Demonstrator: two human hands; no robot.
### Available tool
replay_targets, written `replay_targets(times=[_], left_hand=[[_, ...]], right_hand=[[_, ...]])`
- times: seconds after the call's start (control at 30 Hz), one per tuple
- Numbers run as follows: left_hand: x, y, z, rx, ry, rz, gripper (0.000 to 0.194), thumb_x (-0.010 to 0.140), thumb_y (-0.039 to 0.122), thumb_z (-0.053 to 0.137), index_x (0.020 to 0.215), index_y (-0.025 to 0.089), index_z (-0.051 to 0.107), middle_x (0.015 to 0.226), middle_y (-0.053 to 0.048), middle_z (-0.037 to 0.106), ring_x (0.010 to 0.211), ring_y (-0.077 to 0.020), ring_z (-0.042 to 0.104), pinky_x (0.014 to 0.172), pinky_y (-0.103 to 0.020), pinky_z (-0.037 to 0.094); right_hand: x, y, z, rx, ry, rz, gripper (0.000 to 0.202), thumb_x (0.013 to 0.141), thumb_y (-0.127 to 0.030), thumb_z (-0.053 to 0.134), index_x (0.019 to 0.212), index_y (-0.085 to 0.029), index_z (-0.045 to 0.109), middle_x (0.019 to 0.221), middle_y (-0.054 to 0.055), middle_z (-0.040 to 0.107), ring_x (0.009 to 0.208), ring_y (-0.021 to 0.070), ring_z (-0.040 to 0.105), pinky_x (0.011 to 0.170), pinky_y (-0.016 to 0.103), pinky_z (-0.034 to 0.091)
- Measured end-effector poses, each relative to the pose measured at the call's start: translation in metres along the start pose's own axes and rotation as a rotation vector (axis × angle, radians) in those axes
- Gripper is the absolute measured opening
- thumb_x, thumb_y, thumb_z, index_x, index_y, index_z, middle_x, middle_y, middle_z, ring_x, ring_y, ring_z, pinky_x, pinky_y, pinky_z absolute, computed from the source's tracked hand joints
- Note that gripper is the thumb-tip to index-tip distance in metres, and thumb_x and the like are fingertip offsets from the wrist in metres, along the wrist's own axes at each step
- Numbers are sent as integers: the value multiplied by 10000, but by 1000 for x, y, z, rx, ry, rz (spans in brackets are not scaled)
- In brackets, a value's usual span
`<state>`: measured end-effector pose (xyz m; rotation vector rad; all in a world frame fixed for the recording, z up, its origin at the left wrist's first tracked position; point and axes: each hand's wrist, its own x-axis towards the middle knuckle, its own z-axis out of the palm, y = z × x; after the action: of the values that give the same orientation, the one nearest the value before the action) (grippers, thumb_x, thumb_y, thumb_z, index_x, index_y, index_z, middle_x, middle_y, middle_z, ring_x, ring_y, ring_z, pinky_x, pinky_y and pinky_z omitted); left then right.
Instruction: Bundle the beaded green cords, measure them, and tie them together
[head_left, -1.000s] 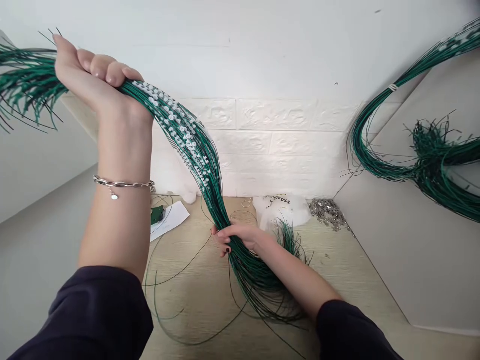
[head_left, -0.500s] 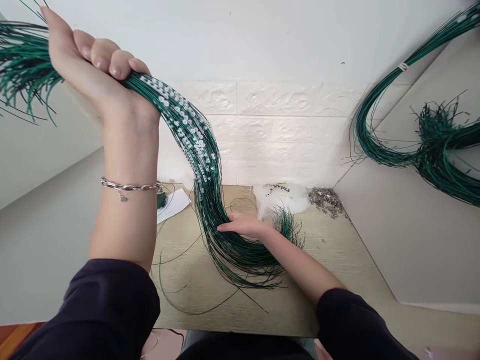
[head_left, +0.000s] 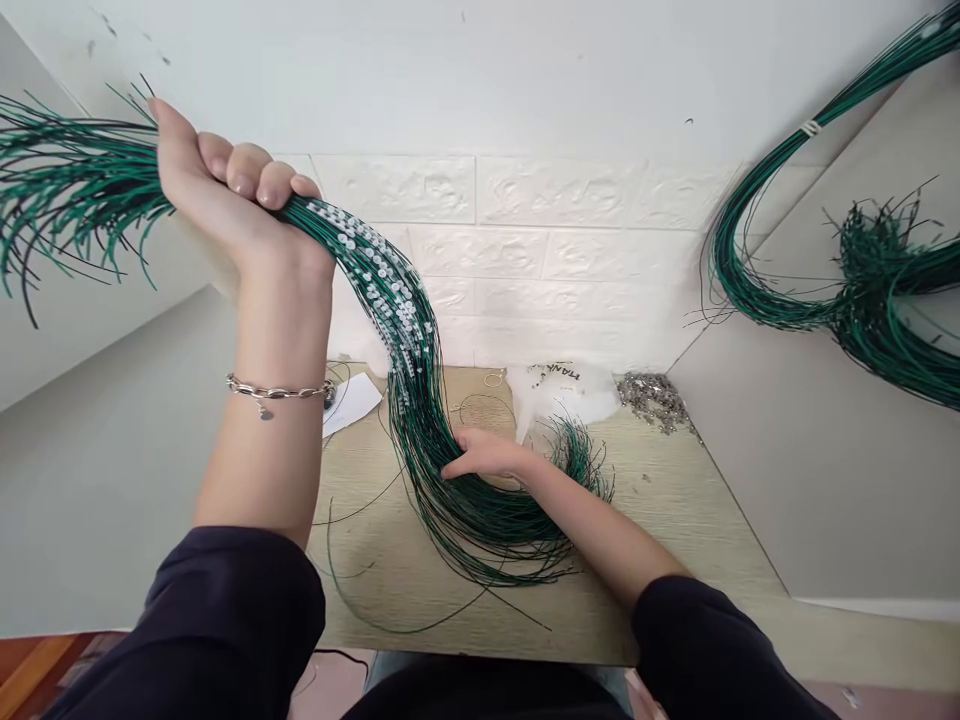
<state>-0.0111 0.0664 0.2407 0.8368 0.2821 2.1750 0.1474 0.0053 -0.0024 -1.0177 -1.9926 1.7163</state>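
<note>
A long bundle of thin green and black wires point(head_left: 420, 400) curves from the upper left down onto the table. Small white pieces sit along its upper bend. My left hand point(head_left: 232, 190) is raised, its fingers wrapped round the bundle near the loose ends that fan out at the left. Lower down, my right hand point(head_left: 484, 453) rests against the inner side of the bend, thumb over the wires and the other fingers partly hidden behind them. The bundle's other ends curl up on the table beyond my right forearm.
A tied bundle of green wires point(head_left: 780, 150) hangs at the right. By the wall on the wooden table point(head_left: 675, 540) lie a clear plastic bag point(head_left: 566, 395), a pile of small metal parts point(head_left: 656, 400) and a white paper point(head_left: 356, 402). Stray wires cross the front.
My left hand has come down and to the right with the bundle's end. The bundle's upper bend has dropped a little, while my right hand has barely moved.
</note>
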Motion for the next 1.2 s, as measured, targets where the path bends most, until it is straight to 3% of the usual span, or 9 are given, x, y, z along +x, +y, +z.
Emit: replay_targets(times=[0.23, 0.4, 0.6, 0.87, 1.1, 1.2], left_hand=[[0, -1, -7, -15, 20, -36, 356, 842, 336, 317, 586, 182, 124, 555, 47, 71, 383, -34, 141, 395, -189, 215], [-2, -1, -9, 14, 40, -48, 354, 843, 346, 309, 584, 179, 134, 555, 43, 70, 396, -40, 125, 403, -198, 219], [-2, -1, -15, 27, 56, -53, 343, 856, 331, 286, 581, 177, 152, 544, 41, 81, 401, -48, 133, 418, -211, 243], [-4, -3, -18, 44, 78, -56, 348, 844, 340, 298, 586, 177, 129, 521, 50, 84, 378, -40, 136, 400, -202, 247], [-7, 3, -18, 19, 66, -83, 344, 849, 330, 294, 583, 179, 138, 513, 49, 94, 377, -42, 150, 401, -203, 257], [-8, 5, -17, 1, 87, -81, 350, 842, 332, 301, 583, 179, 121, 520, 51, 78, 372, -38, 135, 389, -196, 227]], right_hand=[[-1, 5, -4, -5, -6, -34, 147, 570, -167, 578, 702, -131, 526, 677, -29, 527, 638, 114, 471, 585, 220, 375], [1, 10, 3, 237, -30, -53, 266, 525, -86, 524, 785, -143, 512, 732, -25, 544, 697, 127, 497, 632, 228, 401], [1, 14, 11, 464, -29, 14, 243, 561, -127, 523, 802, -152, 498, 709, -27, 532, 628, 110, 505, 563, 219, 405], [4, 13, 16, 424, 51, 105, 89, 629, -191, 523, 696, -157, 474, 548, -42, 482, 501, 93, 447, 470, 208, 339], [4, 14, 20, 353, 129, 118, 346, 657, -470, 584, 597, -163, 438, 495, -32, 436, 443, 86, 396, 426, 223, 287], [5, 15, 20, 381, 166, 114, 298, 634, -417, 617, 668, -149, 490, 540, -22, 472, 473, 96, 436, 439, 223, 317]])
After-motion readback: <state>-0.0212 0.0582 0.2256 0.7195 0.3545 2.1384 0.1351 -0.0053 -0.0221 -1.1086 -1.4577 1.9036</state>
